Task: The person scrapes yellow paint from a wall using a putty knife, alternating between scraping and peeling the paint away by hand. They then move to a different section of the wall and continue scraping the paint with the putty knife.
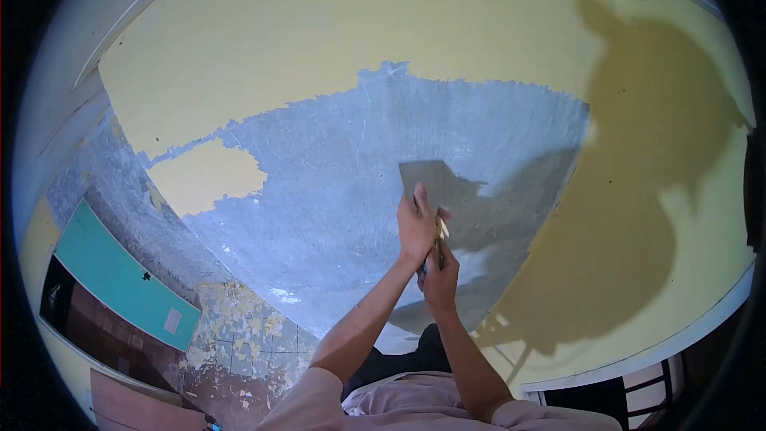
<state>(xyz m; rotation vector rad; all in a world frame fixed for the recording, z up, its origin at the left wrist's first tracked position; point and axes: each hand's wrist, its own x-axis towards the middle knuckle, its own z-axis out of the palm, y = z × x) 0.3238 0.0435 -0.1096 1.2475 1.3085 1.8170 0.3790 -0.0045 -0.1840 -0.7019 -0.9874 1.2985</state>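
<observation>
A wide, flat scraper [421, 172] has its blade against or very near the grey bared patch of wall [335, 168]. Closed around the tool just below the blade is my left hand [418, 227], with its thumb lying up along the metal. My right hand [440, 275] is wrapped round the lower end, right under the left one, so the handle is mostly hidden. Ragged yellow paint [479, 24] borders the grey patch above, and one island of yellow paint [209, 178] stands at its left side.
Paint flakes [247, 327] litter the tiled floor at lower left. A teal panel [120, 271] with a dark opening below it is on the left. At lower right is a dark barred frame [638, 391]. My shadow falls across the wall on the right.
</observation>
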